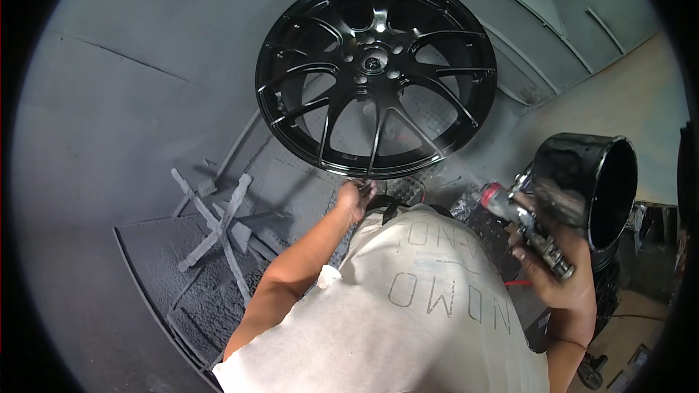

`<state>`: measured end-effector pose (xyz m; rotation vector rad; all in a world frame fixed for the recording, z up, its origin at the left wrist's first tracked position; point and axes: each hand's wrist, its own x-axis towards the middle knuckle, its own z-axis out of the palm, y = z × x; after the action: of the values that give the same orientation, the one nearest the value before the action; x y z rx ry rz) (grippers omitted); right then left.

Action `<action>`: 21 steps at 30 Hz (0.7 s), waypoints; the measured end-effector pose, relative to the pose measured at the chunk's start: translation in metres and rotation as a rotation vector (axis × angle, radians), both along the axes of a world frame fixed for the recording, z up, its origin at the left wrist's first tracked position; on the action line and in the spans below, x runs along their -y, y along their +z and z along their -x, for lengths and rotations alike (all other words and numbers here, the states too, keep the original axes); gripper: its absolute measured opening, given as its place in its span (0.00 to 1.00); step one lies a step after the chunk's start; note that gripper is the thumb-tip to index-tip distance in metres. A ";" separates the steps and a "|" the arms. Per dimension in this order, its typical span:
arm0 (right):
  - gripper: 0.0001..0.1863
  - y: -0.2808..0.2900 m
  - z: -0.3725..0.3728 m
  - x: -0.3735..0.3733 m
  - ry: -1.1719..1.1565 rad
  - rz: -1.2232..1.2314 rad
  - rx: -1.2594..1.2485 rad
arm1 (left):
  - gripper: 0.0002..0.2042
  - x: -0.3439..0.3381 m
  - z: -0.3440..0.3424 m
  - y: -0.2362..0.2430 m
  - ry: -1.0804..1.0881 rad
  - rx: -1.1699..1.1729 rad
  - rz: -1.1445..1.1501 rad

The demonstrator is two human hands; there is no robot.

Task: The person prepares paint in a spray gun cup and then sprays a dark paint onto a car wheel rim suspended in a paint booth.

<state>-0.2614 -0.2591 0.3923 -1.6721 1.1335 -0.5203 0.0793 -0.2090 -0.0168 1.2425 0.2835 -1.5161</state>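
Note:
A glossy black multi-spoke car wheel (378,105) is held up in front of me, its face toward me. My right hand (557,266) is wrapped round a metal spray gun (520,218) with a pinkish-red nozzle end. A large black cup (564,156), open at one end, sits on the gun. The nozzle points up and left at the wheel's lower right rim, and a faint streak of mist runs between them. Just under the wheel's bottom edge, my left hand (353,200) has its fingers curled closed; what they grip is hidden.
Grey walls (145,102) surround the wheel. At left stands a cross-shaped stand (218,229) crusted with grey overspray, beside a rough grey coated mat (226,313). Clear plastic (466,204) lies on the floor near the gun. Dark round objects (604,298) stand behind my right forearm.

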 end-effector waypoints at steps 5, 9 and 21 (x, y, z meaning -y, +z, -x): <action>0.33 0.000 -0.002 0.008 -0.095 0.037 -0.048 | 0.07 0.008 0.011 0.050 -0.273 0.075 -0.110; 0.33 -0.001 0.011 0.011 0.110 0.148 -0.191 | 0.08 0.003 -0.019 0.023 -0.077 0.049 -0.074; 0.32 -0.002 0.002 -0.004 0.014 0.033 -0.017 | 0.07 0.000 0.010 0.017 0.014 0.072 -0.054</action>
<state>-0.2632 -0.2550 0.3899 -1.7146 1.1297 -0.5197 0.0691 -0.2088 0.0005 1.3321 0.2869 -1.4562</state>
